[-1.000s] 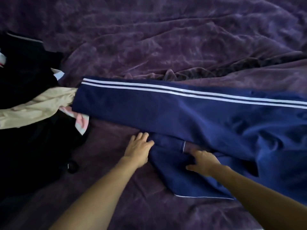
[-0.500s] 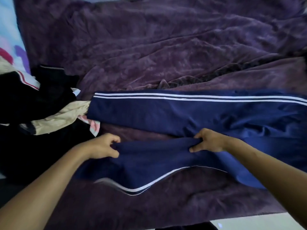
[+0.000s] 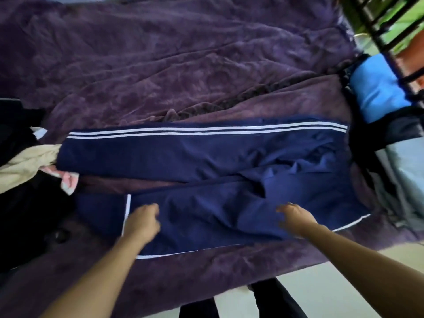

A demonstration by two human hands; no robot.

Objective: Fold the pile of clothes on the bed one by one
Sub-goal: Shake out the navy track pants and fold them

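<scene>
My left hand (image 3: 143,222), fingers curled loosely, rests on the near leg of the navy track pants (image 3: 206,157); my right hand (image 3: 296,218) hovers open over it, blurred, holding nothing. The one pair lies spread across the purple blanket (image 3: 183,65), the clothes pile (image 3: 25,161) at left. No readable labels.

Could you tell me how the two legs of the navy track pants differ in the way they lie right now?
The far leg lies flat and straight, its two white stripes showing along the far edge; the near leg is wrinkled, its cuff end turned back. Both hands, left hand and right hand, are over the near leg, none over the far leg. Both are navy.
</scene>
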